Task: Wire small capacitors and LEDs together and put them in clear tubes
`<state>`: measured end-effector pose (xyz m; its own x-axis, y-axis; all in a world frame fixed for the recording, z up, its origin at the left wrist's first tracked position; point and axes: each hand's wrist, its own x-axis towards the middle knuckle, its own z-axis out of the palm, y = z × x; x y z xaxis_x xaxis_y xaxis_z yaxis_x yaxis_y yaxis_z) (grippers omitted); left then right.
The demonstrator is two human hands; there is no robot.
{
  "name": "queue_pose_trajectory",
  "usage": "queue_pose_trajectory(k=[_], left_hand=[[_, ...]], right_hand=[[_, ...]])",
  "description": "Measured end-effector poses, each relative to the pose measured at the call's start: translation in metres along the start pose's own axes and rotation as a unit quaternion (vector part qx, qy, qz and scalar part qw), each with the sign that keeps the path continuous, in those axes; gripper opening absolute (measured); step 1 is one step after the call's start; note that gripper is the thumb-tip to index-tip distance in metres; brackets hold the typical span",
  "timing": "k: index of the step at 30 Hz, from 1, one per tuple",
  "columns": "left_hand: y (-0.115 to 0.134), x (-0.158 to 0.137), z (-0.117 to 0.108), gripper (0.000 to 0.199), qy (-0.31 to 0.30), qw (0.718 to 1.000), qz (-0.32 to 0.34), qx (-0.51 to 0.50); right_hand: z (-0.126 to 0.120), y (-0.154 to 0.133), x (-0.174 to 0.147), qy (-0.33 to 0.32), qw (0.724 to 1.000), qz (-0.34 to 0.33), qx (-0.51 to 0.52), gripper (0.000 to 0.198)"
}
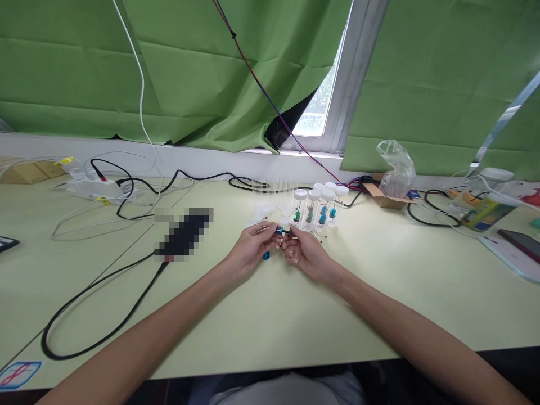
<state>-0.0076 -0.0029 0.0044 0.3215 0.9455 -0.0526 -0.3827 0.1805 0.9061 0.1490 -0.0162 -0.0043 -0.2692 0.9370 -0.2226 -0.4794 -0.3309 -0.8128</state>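
My left hand (253, 247) and my right hand (307, 252) meet over the table, fingers closed in a pinch. Between their fingertips lies a small blue-and-black piece (280, 230), sideways; its kind is too small to make out. A thin rod or wire stretches out to the left of my left fingers. Just below my left fingers is another small blue piece (266, 255). Beyond my right hand stand several clear vials with white caps (300, 194), upright, with blue or green pieces and thin wires inside. Clear uncapped tubes (270, 194) stand to their left.
A blurred-out black device (183, 233) with a black cable lies on the left. Farther back are a white power strip (95, 185) and tangled cables. On the right, a small cardboard box (386, 197) holds a plastic bag, near a clear jar (485, 191) and a phone (518, 244).
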Motion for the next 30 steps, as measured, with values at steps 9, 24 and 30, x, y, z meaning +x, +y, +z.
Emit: queue_pose_trajectory(k=[9, 24, 30], left_hand=[[0.0023, -0.0007, 0.0006, 0.023, 0.02, 1.0, 0.013, -0.01], [0.0042, 0.0001, 0.0003, 0.014, 0.028, 0.999, 0.019, -0.016], [0.0057, -0.0008, -0.0005, 0.016, 0.018, 1.0, 0.015, -0.014]], right_hand=[[-0.0035, 0.0024, -0.0012, 0.021, 0.963, -0.208, -0.172, 0.039], [-0.008, 0.0077, -0.0051, 0.018, 0.894, -0.323, -0.31, 0.028], [-0.0081, 0.0076, -0.0062, 0.038, 0.876, -0.337, -0.343, 0.026]])
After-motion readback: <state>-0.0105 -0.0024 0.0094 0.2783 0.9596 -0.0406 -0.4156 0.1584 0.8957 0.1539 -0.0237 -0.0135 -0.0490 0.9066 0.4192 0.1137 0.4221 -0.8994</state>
